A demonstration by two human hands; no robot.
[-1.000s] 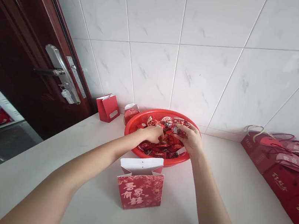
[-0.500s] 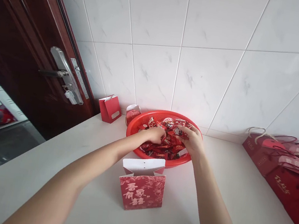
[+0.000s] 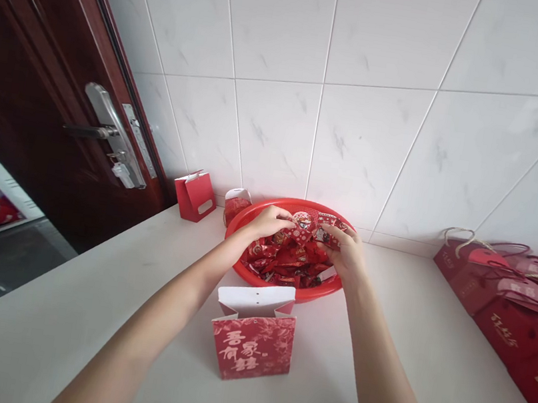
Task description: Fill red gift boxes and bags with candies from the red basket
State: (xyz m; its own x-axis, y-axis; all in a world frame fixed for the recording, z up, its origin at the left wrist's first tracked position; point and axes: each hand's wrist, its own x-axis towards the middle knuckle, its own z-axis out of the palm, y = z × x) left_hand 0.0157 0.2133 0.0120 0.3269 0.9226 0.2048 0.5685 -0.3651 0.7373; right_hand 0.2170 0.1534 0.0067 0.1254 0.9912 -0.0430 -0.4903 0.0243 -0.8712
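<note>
A red plastic basket [image 3: 308, 295] full of small wrapped candies [image 3: 291, 257] stands against the wall. Over its left side, my left hand [image 3: 271, 221] pinches a red candy packet [image 3: 302, 227] with a round pale print. My right hand [image 3: 348, 250] is closed on another red patterned packet [image 3: 328, 227] at the basket's right side; the fingers partly cover it. In front of the basket, an open red gift box [image 3: 252, 347] with pale lettering stands upright, its white top flap raised. Neither hand touches this box.
Two small red boxes stand left of the basket, a plain one [image 3: 195, 196] and a patterned one [image 3: 237, 205]. Red gift bags [image 3: 500, 310] with cord handles line the right side of the white counter [image 3: 143, 297]. A dark red door [image 3: 52, 61] is at the left.
My left hand has risen from among the candies toward the back left of the basket, with a packet now in its fingers. My right hand has stayed nearly in place, still holding its packet.
</note>
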